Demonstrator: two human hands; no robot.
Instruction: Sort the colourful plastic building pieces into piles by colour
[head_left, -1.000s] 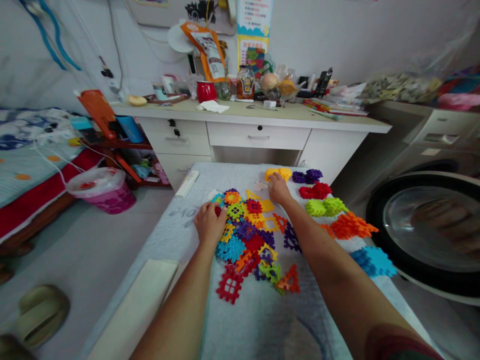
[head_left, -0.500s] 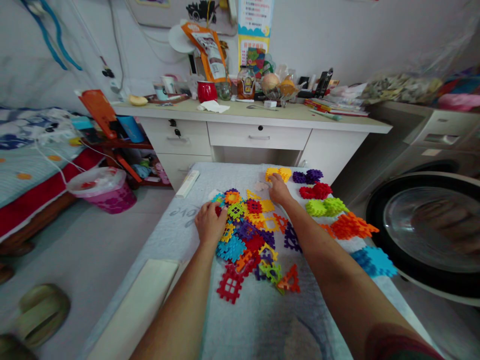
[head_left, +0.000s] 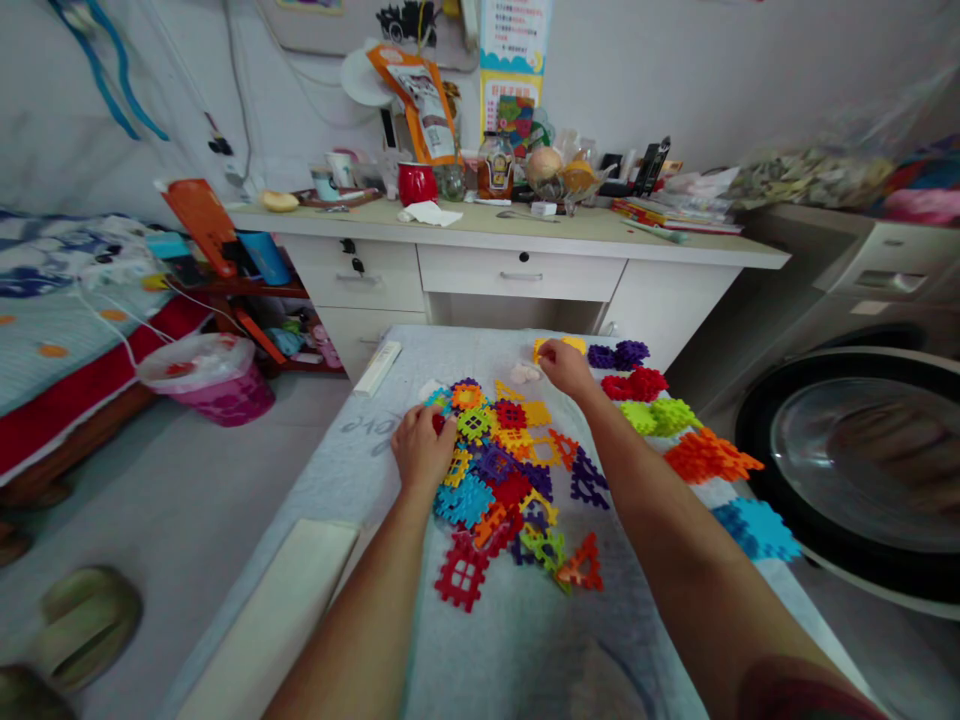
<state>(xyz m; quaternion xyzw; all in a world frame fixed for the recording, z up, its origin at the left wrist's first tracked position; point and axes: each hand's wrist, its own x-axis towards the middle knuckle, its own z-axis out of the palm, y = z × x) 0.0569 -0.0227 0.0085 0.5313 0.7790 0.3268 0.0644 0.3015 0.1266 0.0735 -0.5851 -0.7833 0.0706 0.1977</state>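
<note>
A mixed heap of flat, notched interlocking plastic blocks (head_left: 495,462) in several colours lies on the cloth-covered table. At its left edge, my left hand (head_left: 422,445) curls around a red interlocking block (head_left: 439,424), which shows between thumb and forefinger. Farther back, my right hand (head_left: 566,368) has its fingers pinched together at the yellow interlocking blocks (head_left: 574,343), partly covering them. Sorted groups run down the right side: purple blocks (head_left: 628,354), red blocks (head_left: 645,382), lime green blocks (head_left: 670,414), orange blocks (head_left: 709,455) and blue blocks (head_left: 757,527).
A long white box (head_left: 379,368) lies at the table's back left. Beyond the table stands a desk (head_left: 517,275) crowded with jars and papers. To the right is a washing machine (head_left: 847,290); a pink waste bin (head_left: 225,392) stands on the floor at left.
My right hand has shifted slightly at the yellow blocks and now covers more of them, its fingers drawn closer together. My left hand stays at the heap.
</note>
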